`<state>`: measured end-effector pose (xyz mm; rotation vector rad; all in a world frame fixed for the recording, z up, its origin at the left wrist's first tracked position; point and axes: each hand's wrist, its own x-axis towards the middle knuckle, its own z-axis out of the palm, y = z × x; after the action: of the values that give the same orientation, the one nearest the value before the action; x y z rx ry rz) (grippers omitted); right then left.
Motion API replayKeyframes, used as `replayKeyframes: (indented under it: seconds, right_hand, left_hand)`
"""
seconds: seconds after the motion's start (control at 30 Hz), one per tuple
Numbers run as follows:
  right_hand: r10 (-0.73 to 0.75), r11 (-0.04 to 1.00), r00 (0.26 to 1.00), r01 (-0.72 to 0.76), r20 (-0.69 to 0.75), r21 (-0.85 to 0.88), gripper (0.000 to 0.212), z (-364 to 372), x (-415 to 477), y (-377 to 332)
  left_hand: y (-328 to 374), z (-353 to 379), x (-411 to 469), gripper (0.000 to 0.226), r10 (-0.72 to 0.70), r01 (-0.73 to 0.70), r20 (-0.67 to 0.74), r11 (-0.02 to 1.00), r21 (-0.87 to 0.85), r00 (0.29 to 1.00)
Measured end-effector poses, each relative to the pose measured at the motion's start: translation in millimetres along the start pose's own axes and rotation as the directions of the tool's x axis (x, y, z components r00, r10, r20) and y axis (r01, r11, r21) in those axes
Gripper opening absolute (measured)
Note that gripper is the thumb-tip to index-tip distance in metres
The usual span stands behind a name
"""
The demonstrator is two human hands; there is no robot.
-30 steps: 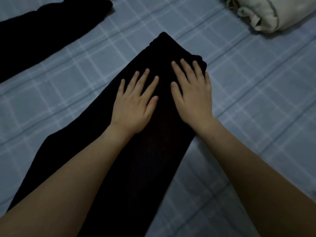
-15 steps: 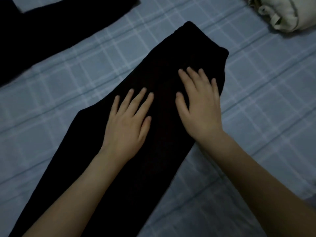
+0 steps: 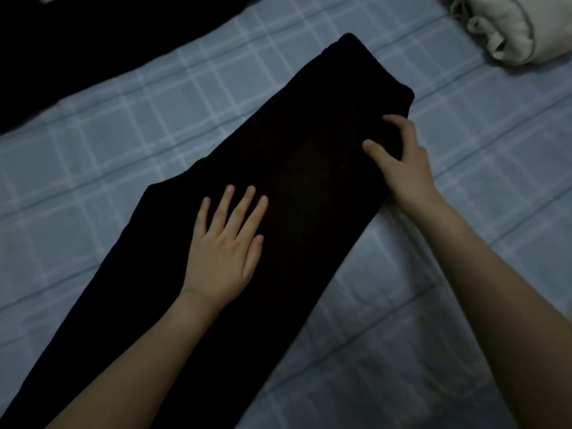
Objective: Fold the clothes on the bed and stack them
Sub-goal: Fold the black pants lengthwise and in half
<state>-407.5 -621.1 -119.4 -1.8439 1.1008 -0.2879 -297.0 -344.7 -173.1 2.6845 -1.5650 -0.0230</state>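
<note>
A long black garment, folded lengthwise, lies diagonally across the bed from the lower left to the upper right. My left hand rests flat on its middle, fingers spread, holding nothing. My right hand is at the garment's right edge near its upper end, fingers curled and pinching the cloth between thumb and fingers. Both forearms reach in from the bottom of the view.
The bed carries a light blue checked sheet. Another black garment lies at the top left. A folded cream-white cloth bundle sits at the top right corner.
Both hands slid down the garment toward me. The left hand stayed flat. The right hand moved to the right edge and curled its fingers onto the cloth.
</note>
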Motion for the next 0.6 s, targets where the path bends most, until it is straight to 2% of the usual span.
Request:
replayKeyframes:
  seconds: [0.07,0.17,0.33,0.43,0.53,0.6]
  right_hand:
    - [-0.103,0.990,0.994,0.100,0.022,0.104,0.067,-4,11,1]
    - [-0.092,0.961,0.996,0.090,-0.004,0.261,0.082,-5,26,0]
    - [-0.073,0.854,0.994,0.102,-0.077,0.510,0.076,-4,26,-9]
    - [-0.136,0.818,0.982,0.185,-0.129,0.545,0.079,-8,13,-22]
    - [-0.192,0.807,0.972,0.234,-0.135,0.542,0.095,-10,1,-39]
    - [-0.180,0.817,0.978,0.211,-0.110,0.536,0.109,-10,-8,-52]
  left_hand:
    - [2,2,0,0.057,-0.008,0.008,-0.015,1.000,0.003,1.000]
    - [4,4,0,0.057,-0.012,0.012,-0.023,1.000,0.004,1.000]
    - [6,-3,0,0.058,-0.010,0.011,0.020,0.999,-0.042,1.000]
    - [7,-27,13,0.060,-0.067,0.072,0.028,0.959,-0.273,0.997]
    - [17,-74,50,0.056,-0.095,0.000,-0.122,0.788,-0.616,0.988]
    - [26,-110,84,0.056,-0.131,-0.080,-0.211,0.642,-0.763,0.969]
